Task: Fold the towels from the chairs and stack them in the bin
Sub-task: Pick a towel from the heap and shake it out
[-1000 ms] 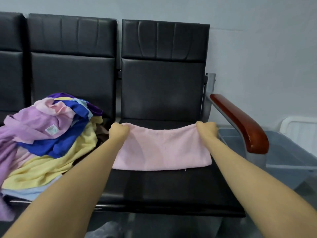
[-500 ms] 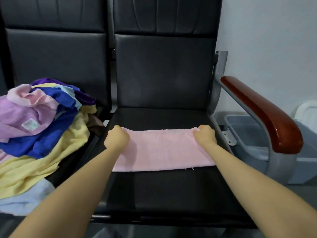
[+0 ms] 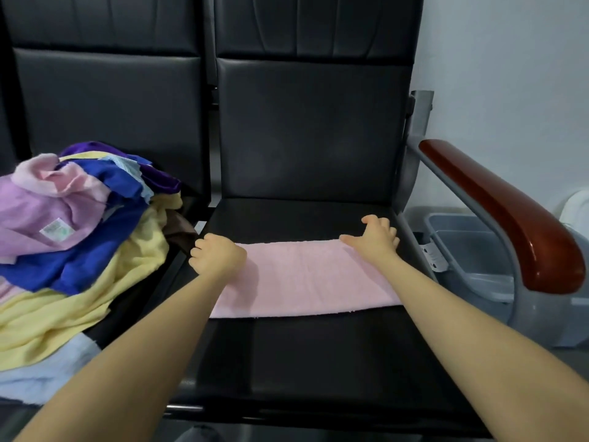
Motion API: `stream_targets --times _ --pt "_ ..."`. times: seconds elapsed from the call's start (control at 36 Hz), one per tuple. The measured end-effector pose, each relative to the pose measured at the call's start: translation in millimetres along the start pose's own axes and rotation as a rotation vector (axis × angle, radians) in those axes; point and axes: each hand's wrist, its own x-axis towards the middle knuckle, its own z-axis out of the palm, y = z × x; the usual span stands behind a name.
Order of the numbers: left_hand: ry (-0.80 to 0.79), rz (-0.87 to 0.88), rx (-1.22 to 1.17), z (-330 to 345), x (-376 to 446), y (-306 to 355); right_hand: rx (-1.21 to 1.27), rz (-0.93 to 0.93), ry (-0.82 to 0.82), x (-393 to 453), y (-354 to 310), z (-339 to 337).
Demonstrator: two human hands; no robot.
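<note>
A pink towel (image 3: 306, 277) lies folded into a long flat strip across the black seat (image 3: 318, 362) of the right chair. My left hand (image 3: 218, 255) rests on its far left corner with fingers loosely curled and no cloth visible in them. At the far right corner, my right hand (image 3: 377, 239) presses down with fingers spread. A heap of unfolded towels (image 3: 79, 234) in purple, blue, yellow, pink and light blue covers the chair to the left. The grey bin (image 3: 471, 250) stands on the floor to the right of the chair, beyond the armrest.
A red-brown wooden armrest (image 3: 497, 212) on a grey metal frame runs between the seat and the bin. Black chair backs rise behind. A white object (image 3: 573, 208) shows past the bin by the wall.
Both hands gripped the towel's far corners and drew the edge down onto the seat. Now the right hand's fingers have spread open and the left hand's grip has loosened. The view has moved closer.
</note>
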Motion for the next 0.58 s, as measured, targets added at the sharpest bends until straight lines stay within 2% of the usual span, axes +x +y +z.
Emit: stream_targets --times 0.17,0.28,0.42,0.58 --pt "-0.050 0.037 0.212 4.8 -12.4 -12.3 0.033 -0.313 -0.197 -23.5 -0.7 21.4" --pt "-0.059 0.045 0.248 1.8 -18.5 -19.8 -0.037 -0.445 -0.351 -41.1 -5.4 34.9" --pt "-0.028 0.095 0.258 0.7 -26.4 -34.2 -0.348 -0.488 -0.424 -51.4 -5.1 48.4" --pt "0.089 0.315 0.296 -0.9 -40.0 -46.7 -0.405 -0.460 -0.427 -65.6 -4.9 48.4"
